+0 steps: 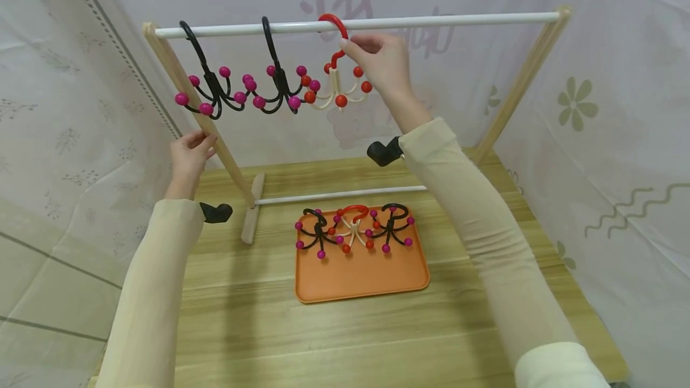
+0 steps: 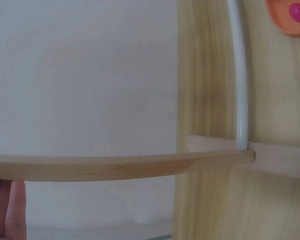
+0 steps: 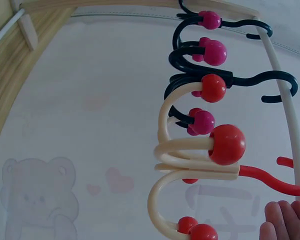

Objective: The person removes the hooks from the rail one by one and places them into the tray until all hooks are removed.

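My right hand [image 1: 383,64] pinches the red hook of a cream hanger with red balls [image 1: 335,79], right at the white top rod [image 1: 431,21] that the hook curves over. In the right wrist view, the fingertips [image 3: 285,220] show beside that red hook [image 3: 270,180]. Two black hangers with pink balls, a left one [image 1: 214,85] and a middle one [image 1: 280,79], hang from the same rod. My left hand [image 1: 188,157] holds the rack's left wooden post [image 1: 178,73] partway down, its fingers [image 2: 16,210] against the wood in the left wrist view.
On the wooden table [image 1: 259,328] lies an orange tray [image 1: 361,274]. Along its far side rest a black hanger [image 1: 318,231], a cream one with a red hook [image 1: 353,229] and another black one [image 1: 390,226]. A white lower bar [image 1: 345,194] runs behind the tray.
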The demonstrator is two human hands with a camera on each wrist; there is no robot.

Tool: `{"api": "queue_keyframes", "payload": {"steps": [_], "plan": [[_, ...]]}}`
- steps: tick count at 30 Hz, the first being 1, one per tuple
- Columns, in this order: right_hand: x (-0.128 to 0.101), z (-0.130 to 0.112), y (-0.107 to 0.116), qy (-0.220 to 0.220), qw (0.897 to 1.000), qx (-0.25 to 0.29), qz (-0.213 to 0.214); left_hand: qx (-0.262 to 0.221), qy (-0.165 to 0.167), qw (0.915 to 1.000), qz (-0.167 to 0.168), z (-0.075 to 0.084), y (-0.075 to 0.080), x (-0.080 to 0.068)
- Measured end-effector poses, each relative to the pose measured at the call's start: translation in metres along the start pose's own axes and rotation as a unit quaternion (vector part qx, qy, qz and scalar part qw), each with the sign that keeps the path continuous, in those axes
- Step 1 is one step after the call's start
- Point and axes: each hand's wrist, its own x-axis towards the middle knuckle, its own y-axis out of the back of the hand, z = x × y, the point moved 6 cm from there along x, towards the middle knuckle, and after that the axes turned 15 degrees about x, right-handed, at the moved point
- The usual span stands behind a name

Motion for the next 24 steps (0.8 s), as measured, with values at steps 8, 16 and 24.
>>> {"api": "queue_keyframes", "payload": {"steps": [8,16,24], "plan": [[0.003,-0.001,-0.005,-0.026,0.999,-0.029,0.01,-0.004,0.003,1.0,0.005,0.0,0.001,0.0],[0.006,-0.002,-0.011,-0.018,0.998,-0.049,0.021,-0.003,-0.003,1.0,0.005,-0.001,0.0,0.001],[0.013,-0.004,-0.013,-0.009,0.997,-0.066,0.036,-0.007,-0.007,0.9999,0.007,-0.002,0.0,0.002]]}}
